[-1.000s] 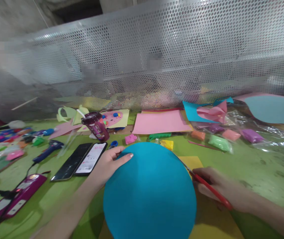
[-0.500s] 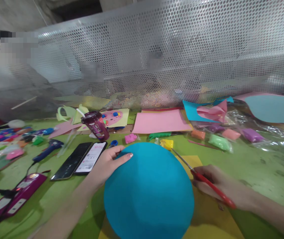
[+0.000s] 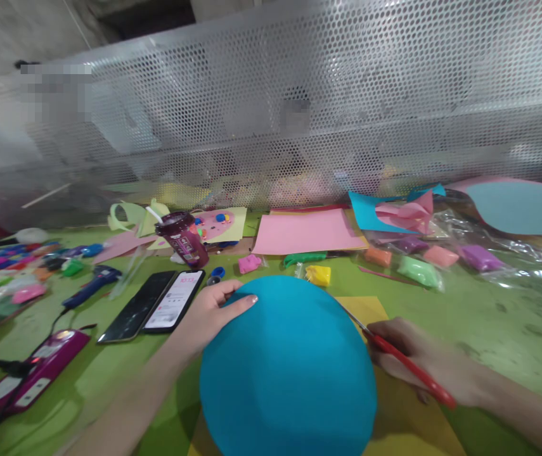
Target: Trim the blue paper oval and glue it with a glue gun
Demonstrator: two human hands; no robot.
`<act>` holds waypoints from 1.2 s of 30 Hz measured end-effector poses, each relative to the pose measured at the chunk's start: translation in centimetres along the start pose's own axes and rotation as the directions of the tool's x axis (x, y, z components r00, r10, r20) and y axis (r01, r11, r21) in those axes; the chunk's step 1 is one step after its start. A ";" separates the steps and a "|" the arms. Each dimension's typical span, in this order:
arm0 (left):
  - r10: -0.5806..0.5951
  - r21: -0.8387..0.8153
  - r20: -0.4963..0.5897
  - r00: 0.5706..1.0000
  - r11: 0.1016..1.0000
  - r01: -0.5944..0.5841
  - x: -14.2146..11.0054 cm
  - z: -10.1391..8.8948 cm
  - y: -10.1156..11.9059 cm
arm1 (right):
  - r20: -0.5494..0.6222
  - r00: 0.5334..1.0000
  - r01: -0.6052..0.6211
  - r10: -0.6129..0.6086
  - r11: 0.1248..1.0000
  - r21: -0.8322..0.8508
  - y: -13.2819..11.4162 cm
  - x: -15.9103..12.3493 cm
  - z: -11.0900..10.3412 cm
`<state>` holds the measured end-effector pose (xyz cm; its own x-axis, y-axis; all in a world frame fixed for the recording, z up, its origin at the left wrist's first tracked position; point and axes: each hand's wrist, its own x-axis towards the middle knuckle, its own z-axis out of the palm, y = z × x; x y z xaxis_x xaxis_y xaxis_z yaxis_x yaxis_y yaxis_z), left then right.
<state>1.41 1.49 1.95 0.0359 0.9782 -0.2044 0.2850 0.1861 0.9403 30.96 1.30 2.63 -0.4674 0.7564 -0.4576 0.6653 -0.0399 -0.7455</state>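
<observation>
Blue paper disc (image 3: 290, 370), one: over yellow sheet (image 3: 408, 430), upper left edge pinched by left hand (image 3: 213, 310). Red-handled scissors (image 3: 416, 371): gripped in right hand (image 3: 418, 348), blade at disc's upper right edge; half a second ago, more blade showed, tip near yellow packet (image 3: 318, 275).

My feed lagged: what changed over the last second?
The blue disc shifted slightly right; the red-handled scissors showed more blade half a second ago; it is now partly hidden at the disc's edge. The left hand still holds the disc, the right hand the scissors. The lit phone and cup stayed put.
</observation>
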 end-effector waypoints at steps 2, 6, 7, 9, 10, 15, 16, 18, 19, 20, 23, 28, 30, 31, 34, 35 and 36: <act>0.004 -0.001 0.002 1.000 1.000 -0.004 0.0 0.0 0.0 | 0.023 0.999 -0.023 0.023 0.999 0.022 -0.1 0.0 0.0; 0.012 0.015 0.001 1.000 1.000 -0.012 0.0 0.0 -0.2 | 0.046 0.999 -0.026 0.024 0.998 0.051 -0.1 0.1 0.0; 0.015 0.018 0.002 1.000 1.000 -0.015 0.0 0.0 -0.2 | 0.048 0.999 -0.027 0.024 0.998 0.052 -0.1 0.1 0.0; 0.020 0.021 0.006 1.000 1.000 -0.020 0.0 -0.1 -0.3 | 0.055 0.998 -0.035 0.033 0.998 0.050 -0.1 0.1 0.0; 0.019 0.021 0.009 1.000 1.000 -0.019 0.0 -0.1 -0.3 | 0.054 0.998 -0.043 0.041 0.998 0.048 -0.2 0.1 0.0; 0.018 0.026 0.010 1.000 1.000 -0.018 0.0 -0.2 -0.2 | 0.010 0.999 -0.034 0.034 0.999 0.006 -0.2 0.1 0.1; 0.015 0.024 0.011 1.000 1.000 -0.016 0.0 -0.1 -0.2 | 0.001 1.000 -0.029 0.029 1.000 -0.002 -0.1 0.1 0.1; 0.012 0.017 0.013 1.000 1.000 -0.012 0.1 -0.1 -0.2 | -0.015 1.000 -0.022 0.022 1.000 -0.013 0.0 0.2 0.1; 0.012 0.012 0.012 1.000 1.000 -0.013 0.1 -0.1 -0.2 | -0.021 1.000 -0.018 0.017 1.000 -0.021 0.1 0.2 0.1; 0.015 0.008 0.009 1.000 1.000 -0.015 0.1 -0.1 -0.2 | -0.021 1.000 -0.011 0.010 0.999 -0.030 0.1 0.3 0.1; 0.017 0.003 0.006 1.000 1.000 -0.017 0.1 -0.1 -0.3 | -0.008 1.000 0.017 -0.018 0.998 -0.061 0.2 0.3 0.1; 0.005 -0.014 0.028 1.000 1.000 -0.005 0.0 -0.1 -0.1 | 0.026 0.999 0.040 -0.039 0.998 -0.051 0.1 0.2 0.1; 0.008 -0.020 0.026 1.000 1.000 -0.007 0.1 -0.1 -0.1 | 0.027 0.999 0.040 -0.039 0.999 -0.036 0.3 0.2 0.1; 0.008 -0.021 0.026 1.000 1.000 -0.008 0.1 -0.1 0.0 | 0.027 0.999 0.037 -0.036 0.999 -0.028 0.4 0.3 0.1; 0.005 -0.019 0.028 1.000 1.000 -0.004 0.0 -0.2 0.0 | 0.030 0.999 0.035 -0.035 0.999 -0.018 0.7 0.4 0.2; 0.003 -0.018 0.029 1.000 1.000 -0.003 0.0 -0.2 0.0 | 0.030 0.999 0.038 -0.037 0.999 -0.014 0.7 0.5 0.2; 0.001 -0.017 0.031 1.000 1.000 -0.001 0.0 -0.2 0.0 | 0.031 0.999 0.040 -0.040 0.999 -0.001 0.7 0.5 0.3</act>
<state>1.25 1.51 1.99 0.0656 0.9752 -0.2115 0.2684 0.1869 0.9450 31.06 1.51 1.70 -0.5112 0.7370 -0.4422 0.6466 -0.0092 -0.7627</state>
